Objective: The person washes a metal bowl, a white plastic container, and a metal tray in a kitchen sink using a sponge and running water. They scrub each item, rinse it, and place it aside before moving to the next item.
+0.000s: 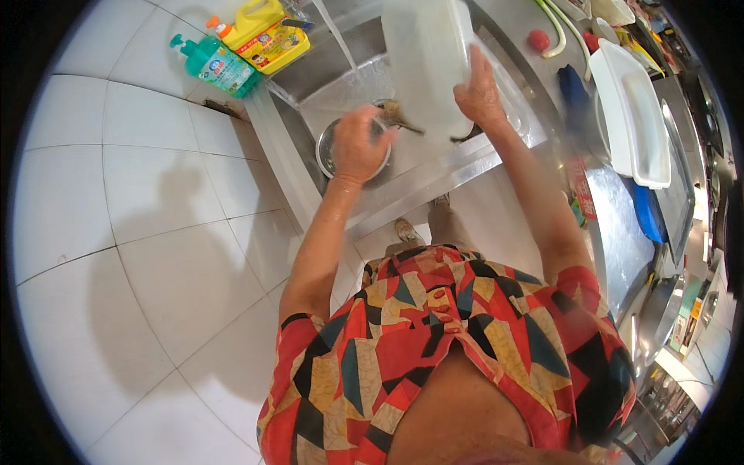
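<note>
My right hand [481, 92] grips the side of a translucent white plastic tub [427, 64], which is tilted up on end over the stainless steel sink [322, 107]. My left hand [356, 145], slightly blurred, is over a round metal bowl [324, 152] in the sink. Its thumb stands apart from the fingers, and nothing shows in its grasp. The hand hides much of the bowl, so I cannot tell whether they touch. Between bowl and tub lies a brown, bristly object [396, 112] with a dark tip. Water [340, 38] streams into the sink behind the bowl.
A green pump bottle [224, 67] and a yellow detergent jug [267, 40] stand at the sink's left rim. On the right counter are a red round vegetable [538, 40], green onion stalks [555, 35], a dark blue cloth [574, 90] and a white plastic basin [636, 116]. Tiled wall [157, 279] borders the left.
</note>
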`<state>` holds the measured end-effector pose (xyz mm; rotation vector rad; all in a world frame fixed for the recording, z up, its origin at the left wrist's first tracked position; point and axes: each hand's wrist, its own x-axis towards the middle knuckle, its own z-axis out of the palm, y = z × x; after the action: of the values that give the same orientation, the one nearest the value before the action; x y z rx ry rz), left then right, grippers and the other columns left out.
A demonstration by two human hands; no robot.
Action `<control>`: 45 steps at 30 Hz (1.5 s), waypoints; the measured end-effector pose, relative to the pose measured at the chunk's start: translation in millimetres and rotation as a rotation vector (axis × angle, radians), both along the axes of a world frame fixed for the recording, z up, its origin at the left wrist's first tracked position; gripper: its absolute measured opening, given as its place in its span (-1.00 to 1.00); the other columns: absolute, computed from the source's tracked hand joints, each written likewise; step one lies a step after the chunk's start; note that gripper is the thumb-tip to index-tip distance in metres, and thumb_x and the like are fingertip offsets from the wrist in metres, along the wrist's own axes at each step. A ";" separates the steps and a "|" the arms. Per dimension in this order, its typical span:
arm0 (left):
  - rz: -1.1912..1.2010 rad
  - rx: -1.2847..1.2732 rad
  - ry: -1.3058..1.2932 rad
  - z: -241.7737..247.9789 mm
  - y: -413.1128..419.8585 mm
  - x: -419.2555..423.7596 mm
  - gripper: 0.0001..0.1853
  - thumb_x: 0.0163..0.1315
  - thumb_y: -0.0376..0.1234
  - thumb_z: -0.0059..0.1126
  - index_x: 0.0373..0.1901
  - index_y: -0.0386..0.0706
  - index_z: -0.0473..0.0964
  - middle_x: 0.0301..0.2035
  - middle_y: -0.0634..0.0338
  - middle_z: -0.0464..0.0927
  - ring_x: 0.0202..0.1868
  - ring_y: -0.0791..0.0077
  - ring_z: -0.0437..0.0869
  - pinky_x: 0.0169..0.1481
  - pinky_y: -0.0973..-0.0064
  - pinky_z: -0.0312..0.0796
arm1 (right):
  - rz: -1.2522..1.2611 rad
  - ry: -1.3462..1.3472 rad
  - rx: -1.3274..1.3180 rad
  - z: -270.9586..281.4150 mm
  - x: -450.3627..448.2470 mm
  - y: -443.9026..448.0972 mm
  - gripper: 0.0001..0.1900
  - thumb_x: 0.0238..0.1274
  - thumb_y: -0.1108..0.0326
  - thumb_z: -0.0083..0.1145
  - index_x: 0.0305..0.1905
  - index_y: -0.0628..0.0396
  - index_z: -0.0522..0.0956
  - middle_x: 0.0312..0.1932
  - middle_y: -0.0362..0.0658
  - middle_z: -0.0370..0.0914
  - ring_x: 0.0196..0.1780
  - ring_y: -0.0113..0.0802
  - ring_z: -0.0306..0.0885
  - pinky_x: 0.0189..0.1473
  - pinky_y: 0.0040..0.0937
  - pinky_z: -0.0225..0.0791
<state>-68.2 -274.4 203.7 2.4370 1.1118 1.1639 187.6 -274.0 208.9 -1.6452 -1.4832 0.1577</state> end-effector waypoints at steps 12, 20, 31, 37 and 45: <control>0.603 -0.980 0.071 -123.3 38.2 -47.4 -0.24 0.17 0.02 0.14 0.24 -0.38 0.29 0.27 -0.19 0.22 0.32 -0.04 0.23 0.36 0.17 0.16 | 0.071 -0.467 0.350 46.8 19.9 -44.9 -0.27 -0.07 0.38 0.16 0.32 0.17 0.24 0.36 0.26 0.07 0.35 0.21 0.14 0.24 0.16 0.09; 0.635 -0.943 0.253 -173.2 48.3 -49.8 -0.14 0.03 0.02 0.30 0.23 -0.40 0.29 0.24 -0.24 0.27 0.27 -0.09 0.31 0.34 0.16 0.19 | -0.569 0.053 0.324 41.2 197.6 -88.3 -0.37 0.00 0.49 0.09 0.27 0.26 0.23 0.18 0.16 0.31 0.30 0.04 0.21 0.35 -0.09 0.06; 0.811 -0.994 -0.096 -207.2 45.8 -82.4 -0.22 -0.02 -0.13 0.37 0.15 -0.44 0.33 0.15 -0.26 0.35 0.19 -0.06 0.39 0.27 0.19 0.25 | -0.557 1.480 0.641 81.8 291.0 -167.1 0.00 0.33 -0.10 -0.08 0.41 0.20 -0.56 0.45 0.33 -0.46 0.42 0.49 -0.15 0.31 0.37 0.00; 1.002 -1.185 -0.524 -170.6 21.9 -67.2 -0.31 0.00 -0.23 0.34 0.12 -0.47 0.35 0.05 -0.22 0.46 0.08 0.06 0.51 0.19 0.29 0.29 | -0.097 0.692 -0.230 62.9 116.6 -91.3 -0.54 0.31 0.16 0.05 0.15 0.28 0.39 0.01 -0.02 0.50 0.04 -0.17 0.54 -0.01 -0.29 0.44; 1.302 -1.517 -0.851 -131.0 -11.7 -53.0 -0.42 0.13 -0.35 0.12 0.18 -0.46 0.27 -0.02 -0.12 0.51 -0.01 0.15 0.54 0.08 0.29 0.36 | 0.523 -0.846 -0.920 -168.8 73.7 9.8 -0.57 0.07 0.26 0.17 0.04 0.16 0.41 0.12 0.34 0.32 -0.16 0.28 0.57 -0.16 0.04 0.52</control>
<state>-121.2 -286.1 72.7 -0.0481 2.0020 0.7226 261.4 -264.2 40.1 -2.0982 -2.7675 0.5447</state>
